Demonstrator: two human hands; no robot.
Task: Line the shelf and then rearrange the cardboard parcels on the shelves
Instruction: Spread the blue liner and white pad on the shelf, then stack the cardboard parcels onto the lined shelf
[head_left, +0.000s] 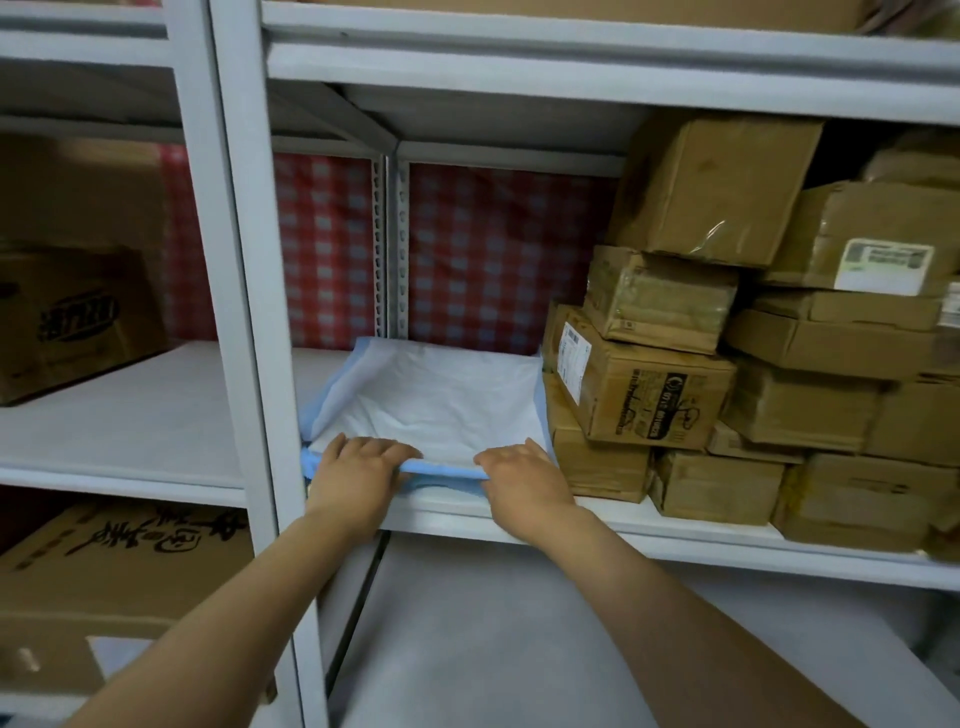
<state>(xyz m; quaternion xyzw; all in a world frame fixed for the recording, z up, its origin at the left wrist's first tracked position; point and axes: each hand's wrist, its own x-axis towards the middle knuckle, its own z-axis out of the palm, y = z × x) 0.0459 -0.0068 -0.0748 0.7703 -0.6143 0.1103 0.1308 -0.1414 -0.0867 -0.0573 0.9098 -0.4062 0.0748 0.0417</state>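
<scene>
A white liner sheet with a blue underside (441, 400) lies on the left half of the middle shelf (675, 525), its edges turned up at the left and back. My left hand (358, 467) grips the sheet's blue front edge near its left corner. My right hand (524, 475) grips the same front edge further right, fingers curled over it. A stack of several brown cardboard parcels (727, 364) fills the right half of this shelf, touching the liner's right side.
A white metal upright (244, 312) divides this bay from the left one, which holds a printed carton (72, 322). Below left sits another carton (119, 561). Red checked cloth (493, 249) hangs behind the shelf. The lower shelf (519, 649) is pale grey.
</scene>
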